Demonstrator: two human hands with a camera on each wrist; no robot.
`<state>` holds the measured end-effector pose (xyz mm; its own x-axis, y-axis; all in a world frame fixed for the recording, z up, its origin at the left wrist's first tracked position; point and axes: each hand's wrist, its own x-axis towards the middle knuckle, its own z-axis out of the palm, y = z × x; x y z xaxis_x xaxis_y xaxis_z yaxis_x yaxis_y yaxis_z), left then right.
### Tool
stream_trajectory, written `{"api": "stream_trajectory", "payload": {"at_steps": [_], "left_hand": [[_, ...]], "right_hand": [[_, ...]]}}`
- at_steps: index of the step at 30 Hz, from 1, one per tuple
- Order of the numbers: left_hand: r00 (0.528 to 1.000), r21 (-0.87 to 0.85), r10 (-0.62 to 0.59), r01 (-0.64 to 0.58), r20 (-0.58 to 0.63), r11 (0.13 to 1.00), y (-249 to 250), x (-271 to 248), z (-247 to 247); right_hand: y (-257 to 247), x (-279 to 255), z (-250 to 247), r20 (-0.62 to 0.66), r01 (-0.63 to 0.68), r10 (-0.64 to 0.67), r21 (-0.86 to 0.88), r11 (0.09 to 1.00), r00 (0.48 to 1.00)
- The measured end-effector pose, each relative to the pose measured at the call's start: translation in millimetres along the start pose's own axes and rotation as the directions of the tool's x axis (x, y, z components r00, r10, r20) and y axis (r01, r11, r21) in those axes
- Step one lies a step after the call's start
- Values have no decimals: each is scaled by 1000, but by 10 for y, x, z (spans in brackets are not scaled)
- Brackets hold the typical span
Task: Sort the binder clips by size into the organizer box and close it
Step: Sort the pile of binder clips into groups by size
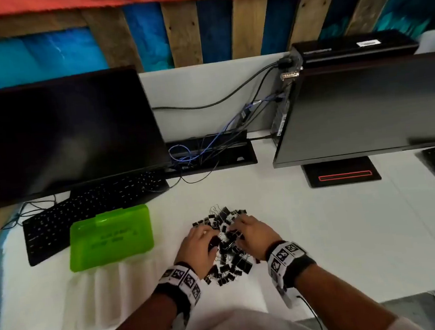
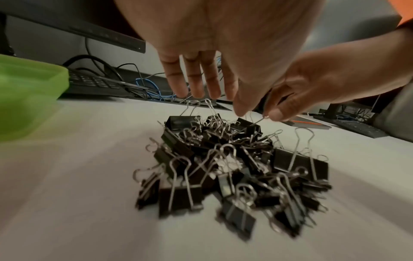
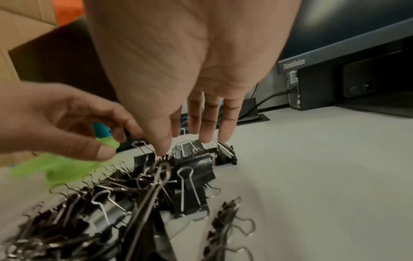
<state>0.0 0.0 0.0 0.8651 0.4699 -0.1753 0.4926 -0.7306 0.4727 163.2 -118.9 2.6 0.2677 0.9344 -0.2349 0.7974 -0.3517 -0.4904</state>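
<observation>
A heap of black binder clips (image 1: 227,249) of mixed sizes, with wire handles, lies on the white desk (image 1: 350,231) in front of me. Both hands hover over the heap's far half. My left hand (image 1: 203,236) reaches down with straight fingers (image 2: 196,84) just above the top clips (image 2: 214,134). My right hand (image 1: 241,229) also points its fingers (image 3: 210,123) down, and its thumb tip touches the wire handles of the clips (image 3: 192,169). Neither hand clearly grips a clip. The green organizer box (image 1: 110,237) lies to the left with its lid down.
A pale translucent ridged tray (image 1: 104,298) lies in front of the green box. A black keyboard (image 1: 88,209) and a monitor (image 1: 59,134) stand behind it. At the back are a cable well (image 1: 210,152) and a second monitor (image 1: 365,108) on its stand (image 1: 340,171).
</observation>
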Motion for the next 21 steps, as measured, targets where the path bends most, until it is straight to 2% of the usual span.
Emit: {"api": "stream_trajectory", "payload": {"at_steps": [4, 6, 10, 12, 14, 16, 18, 21], "left_hand": [[994, 9, -48, 49, -100, 999, -5, 209, -95], [993, -22, -59, 56, -105, 998, -19, 327, -145], [994, -83, -106, 102, -40, 991, -86, 580, -194], [986, -87, -159, 162, 44, 983, -93, 690, -194], [977, -57, -192, 197, 91, 979, -81, 780, -181], [973, -36, -202, 207, 112, 978, -63, 857, -151], [968, -33, -210, 216, 136, 976, -49, 920, -117], [963, -77, -223, 236, 150, 969, -57, 979, -70]], "right_hand": [[-35, 106, -22, 94, -27, 29, -20, 999, 995], [17, 137, -16, 76, 36, -35, -7, 999, 996], [136, 129, -79, -127, 138, -129, 64, 988, 983], [171, 119, -178, -218, 154, -121, 141, 978, 968], [231, 136, -281, -255, 110, -61, 183, 977, 965], [296, 183, -365, -202, -18, 55, 181, 983, 978], [327, 246, -397, -72, -123, 132, 121, 985, 989], [308, 363, -362, 135, -61, 71, -76, 995, 988]]}}
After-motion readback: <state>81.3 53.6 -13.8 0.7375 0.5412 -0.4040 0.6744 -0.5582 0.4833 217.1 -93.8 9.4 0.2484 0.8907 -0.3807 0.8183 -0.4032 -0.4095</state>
